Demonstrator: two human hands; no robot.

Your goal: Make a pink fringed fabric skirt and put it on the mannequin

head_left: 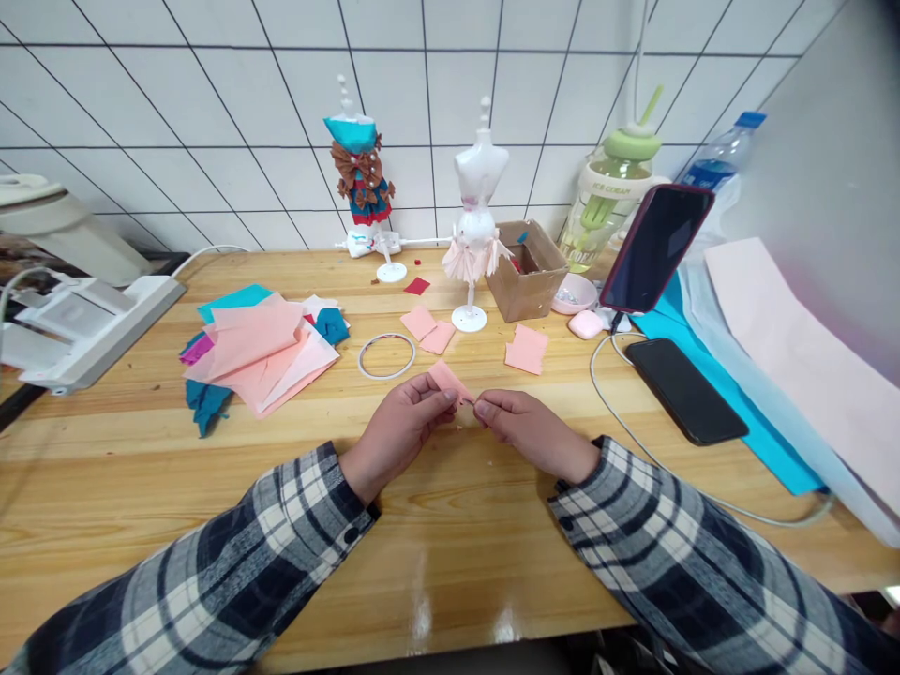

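A small piece of pink crepe paper (448, 379) is held between my two hands above the middle of the table. My left hand (402, 422) pinches its lower left side between thumb and fingers. At the right lower corner, the fingertips of my right hand (531, 427) are closed on the same piece. Beyond my hands lie more cut pink pieces (526, 349). A white mini mannequin (481, 173) on a stand wears a pink ruffled paper skirt (470, 258). Left of it stands a second mannequin (361, 178) in a turquoise, brown and red outfit.
A white ring (386, 356) and a pile of coloured crepe paper (263, 352) lie left. A cardboard box (531, 281), a propped phone (657, 248), a flat phone (685, 389), a cable and a green-lidded bottle (611, 187) are right. Large paper sheets (808, 356) cover the far right.
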